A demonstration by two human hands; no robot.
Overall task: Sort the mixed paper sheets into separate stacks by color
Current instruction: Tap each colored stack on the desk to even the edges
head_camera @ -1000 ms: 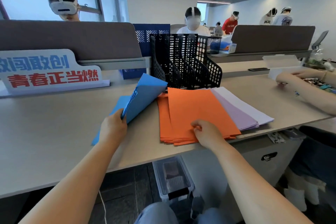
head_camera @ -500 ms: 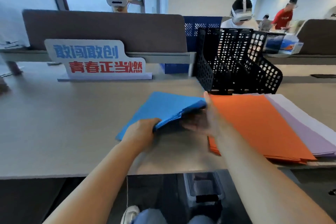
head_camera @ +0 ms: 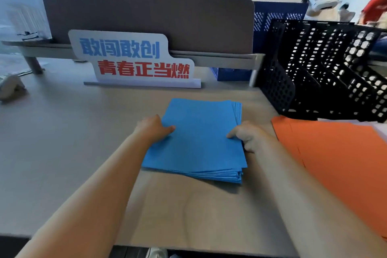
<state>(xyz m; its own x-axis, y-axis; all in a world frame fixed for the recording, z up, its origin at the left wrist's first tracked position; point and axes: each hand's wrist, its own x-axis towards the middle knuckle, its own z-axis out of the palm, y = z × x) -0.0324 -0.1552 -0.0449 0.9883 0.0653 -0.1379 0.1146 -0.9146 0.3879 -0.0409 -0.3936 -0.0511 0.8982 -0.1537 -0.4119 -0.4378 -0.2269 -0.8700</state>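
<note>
Blue stack (head_camera: 199,142) is gripped at side edges by left hand (head_camera: 151,130) and right hand (head_camera: 251,137); orange sheets (head_camera: 339,163) are laid nearby.

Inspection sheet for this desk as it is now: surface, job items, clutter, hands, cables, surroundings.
Surface: tan desk, carrying the paper.
Job's things: blue stack flat, edges slightly fanned; orange stack to its right, apart.
Clutter: black file rack and slogan sign at the back.
Hands: left hand holds the blue stack's left edge, right hand its right edge.
Cables: nothing seen.
Surroundings: grey divider; people in headsets beyond.
</note>
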